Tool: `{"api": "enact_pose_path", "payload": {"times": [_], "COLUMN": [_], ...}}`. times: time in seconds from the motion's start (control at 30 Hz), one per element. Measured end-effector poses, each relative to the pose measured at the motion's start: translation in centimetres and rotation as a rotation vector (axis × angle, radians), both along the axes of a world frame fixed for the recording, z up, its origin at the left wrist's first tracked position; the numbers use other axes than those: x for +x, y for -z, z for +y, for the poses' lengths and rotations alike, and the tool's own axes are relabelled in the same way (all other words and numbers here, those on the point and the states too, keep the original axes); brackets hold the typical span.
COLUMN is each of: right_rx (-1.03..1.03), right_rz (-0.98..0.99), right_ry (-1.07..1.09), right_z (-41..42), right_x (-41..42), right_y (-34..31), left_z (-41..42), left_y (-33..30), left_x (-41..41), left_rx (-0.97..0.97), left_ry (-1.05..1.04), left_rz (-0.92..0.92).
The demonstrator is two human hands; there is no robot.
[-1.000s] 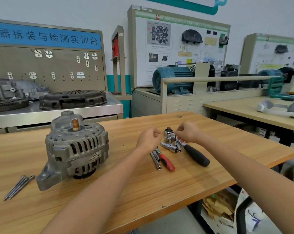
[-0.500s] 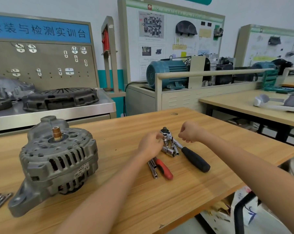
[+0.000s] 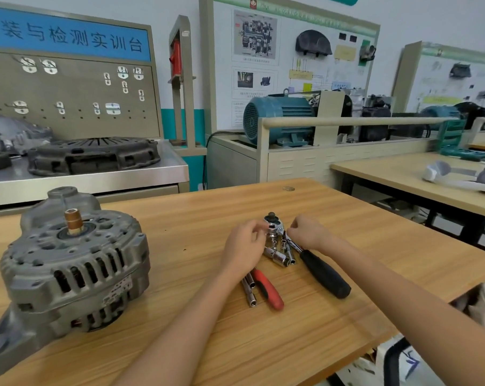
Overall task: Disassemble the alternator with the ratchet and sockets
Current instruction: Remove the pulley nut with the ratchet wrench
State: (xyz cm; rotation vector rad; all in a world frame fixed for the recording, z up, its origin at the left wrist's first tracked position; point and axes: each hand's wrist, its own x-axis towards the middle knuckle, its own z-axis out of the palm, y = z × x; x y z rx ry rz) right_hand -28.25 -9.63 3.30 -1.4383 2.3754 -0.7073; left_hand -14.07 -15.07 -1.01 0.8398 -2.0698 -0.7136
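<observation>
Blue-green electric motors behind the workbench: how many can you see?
2. One motor sits on the beige cabinet straight behind the bench; a second shows partly, farther right behind the rail. Others may be hidden.

Wooden tables [image 3: 347,207], wall display boards [image 3: 291,65]

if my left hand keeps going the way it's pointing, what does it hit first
Probably the upright socket at its fingertips; the left hand points right, toward the ratchet head and the right hand beyond. Whether it already touches is unclear.
</observation>
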Motion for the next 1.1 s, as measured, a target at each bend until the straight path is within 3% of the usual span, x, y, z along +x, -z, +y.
{"api": "enact_pose_path", "payload": {"times": [0.1,0.2,0.3,0.4,0.53,0.63,0.87,1.1], "right_rx": [-0.328,-0.432,-0.418,-0.251,-0.149,-0.099,-0.144,-0.281], "right_rz": [-0.105,-0.118,-0.067,0.15,0.451,0.511,0.338,-0.037], "right_ry": [0.027,0.004,-0.098,-0.209,-0.191,-0.179,-0.242,-0.162], "right_z": [0.6,0.7,0.9,1.7,2.4,2.4,2.4,2.3], "right_x": [-0.3,-0.5,-0.2,0.7,2.6,3.4,3.5,3.5], "right_y": [1.2,2.0,1.8,1.7,1.8,1.7,1.8,1.2], "left_z": [-0.2,-0.3,-0.1,0.3,0.3,0.4,0.1,-0.7], "left_y": [0.6,1.1,1.0,1.1,1.1,1.1,1.1,1.2], "left_x": [0.5,0.8,0.9,0.8,0.8,0.9,0.8,0.9], "left_rx": [0.049,0.075,0.019,-0.075,-0.037,-0.025,0.003,0.102], "left_ry": [-0.001,-0.017,0.052,0.053,0.008,0.011,-0.082,-0.295], "left_rz": [0.024,0.042,-0.077,-0.203,-0.148,-0.136,-0.056,0.037]}}
